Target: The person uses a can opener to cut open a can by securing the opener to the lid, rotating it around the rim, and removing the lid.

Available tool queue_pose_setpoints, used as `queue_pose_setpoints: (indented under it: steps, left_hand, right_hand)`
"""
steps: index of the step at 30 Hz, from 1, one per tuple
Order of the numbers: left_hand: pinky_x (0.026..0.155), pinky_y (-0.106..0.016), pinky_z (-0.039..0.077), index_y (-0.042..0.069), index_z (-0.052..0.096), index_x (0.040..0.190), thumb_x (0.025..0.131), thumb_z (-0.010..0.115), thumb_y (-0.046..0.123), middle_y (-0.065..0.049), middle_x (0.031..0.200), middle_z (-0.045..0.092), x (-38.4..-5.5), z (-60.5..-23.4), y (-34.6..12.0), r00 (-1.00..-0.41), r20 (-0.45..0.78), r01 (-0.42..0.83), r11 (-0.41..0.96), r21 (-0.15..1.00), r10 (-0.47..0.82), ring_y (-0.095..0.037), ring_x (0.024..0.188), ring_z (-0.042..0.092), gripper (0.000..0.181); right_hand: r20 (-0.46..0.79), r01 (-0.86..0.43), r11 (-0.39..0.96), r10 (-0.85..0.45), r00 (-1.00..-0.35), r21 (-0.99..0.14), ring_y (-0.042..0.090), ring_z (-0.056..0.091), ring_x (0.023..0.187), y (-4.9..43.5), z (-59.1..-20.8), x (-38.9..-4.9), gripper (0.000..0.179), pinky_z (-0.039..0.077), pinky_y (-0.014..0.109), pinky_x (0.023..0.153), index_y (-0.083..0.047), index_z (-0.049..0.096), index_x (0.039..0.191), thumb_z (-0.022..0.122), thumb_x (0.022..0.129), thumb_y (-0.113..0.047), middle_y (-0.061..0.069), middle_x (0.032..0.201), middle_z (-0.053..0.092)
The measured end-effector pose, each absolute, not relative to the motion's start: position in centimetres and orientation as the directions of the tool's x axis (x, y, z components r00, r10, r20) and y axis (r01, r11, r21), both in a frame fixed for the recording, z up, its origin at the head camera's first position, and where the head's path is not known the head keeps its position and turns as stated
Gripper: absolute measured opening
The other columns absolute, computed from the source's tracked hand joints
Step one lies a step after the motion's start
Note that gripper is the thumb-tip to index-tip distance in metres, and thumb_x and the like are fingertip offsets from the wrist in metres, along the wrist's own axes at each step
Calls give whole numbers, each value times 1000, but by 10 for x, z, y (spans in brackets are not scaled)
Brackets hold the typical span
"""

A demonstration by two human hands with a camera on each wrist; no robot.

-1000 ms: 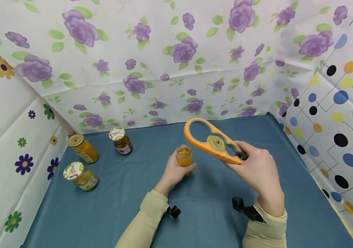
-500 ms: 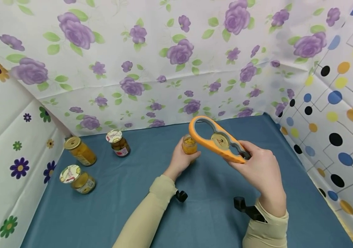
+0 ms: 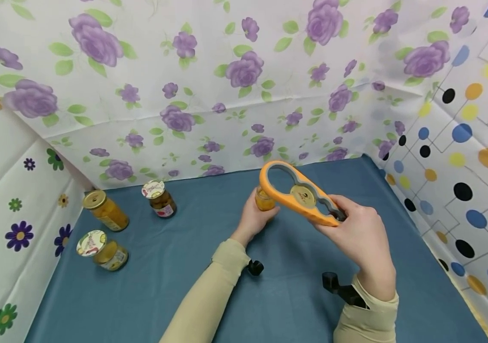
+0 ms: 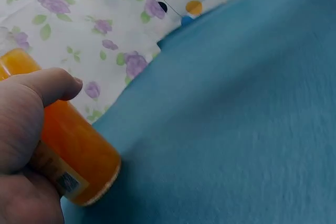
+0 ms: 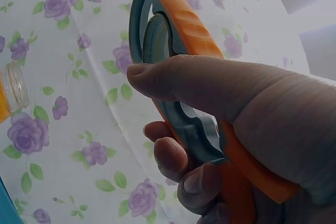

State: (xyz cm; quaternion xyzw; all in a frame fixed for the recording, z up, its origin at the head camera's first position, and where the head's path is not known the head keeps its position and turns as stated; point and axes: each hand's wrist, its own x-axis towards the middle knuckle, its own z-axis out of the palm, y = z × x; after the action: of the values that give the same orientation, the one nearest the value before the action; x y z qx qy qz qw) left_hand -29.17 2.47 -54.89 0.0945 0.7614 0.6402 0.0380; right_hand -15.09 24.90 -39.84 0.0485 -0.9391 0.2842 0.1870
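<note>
My left hand (image 3: 254,216) grips a glass jar (image 3: 264,201) of orange-yellow food. In the right wrist view the jar's clear glass mouth (image 5: 18,86) shows without a lid. Its label and base (image 4: 86,177) appear in the left wrist view; whether the base touches the cloth I cannot tell. Held up in my right hand (image 3: 357,231) is an orange and grey jar opener (image 3: 280,196), thumb on one side and fingers curled round the other. A gold disc (image 3: 303,196), which looks like a lid, sits in its middle opening. In the head view the opener's ring partly covers the jar mouth.
Several lidded jars stand at the left: a tall yellow one (image 3: 108,214), a short one with a patterned lid (image 3: 113,257), and a dark one (image 3: 162,205). Blue cloth (image 3: 175,286) covers the table. Patterned sheets (image 3: 209,62) rise behind and at both sides.
My left hand has carried the jar to the right and farther back, so the opener now overlaps it in the head view. The right hand has hardly moved. The view has shifted slightly.
</note>
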Motion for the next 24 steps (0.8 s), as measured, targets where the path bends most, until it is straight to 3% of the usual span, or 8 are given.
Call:
queue_pose_setpoints:
  steps: [13,24]
  left_hand:
    - [106,-52,48,28,48,154,95,86,22,0,130,63,-289,-557,23,-974,55,103,212,972,219,-22,117,61,70]
    - [105,-51,49,24,43,156,97,84,24,-3,131,62,-290,-564,21,-969,68,127,242,962,238,-23,116,61,72]
  right_hand:
    - [354,-198,829,0,-935,-523,12,54,57,249,-400,-153,51,44,32,52,-15,77,127,93,85,-41,-5,77,68]
    - [348,-195,833,-3,-938,-518,12,54,58,248,-400,-153,51,44,32,52,-16,77,127,93,85,-41,-6,76,67]
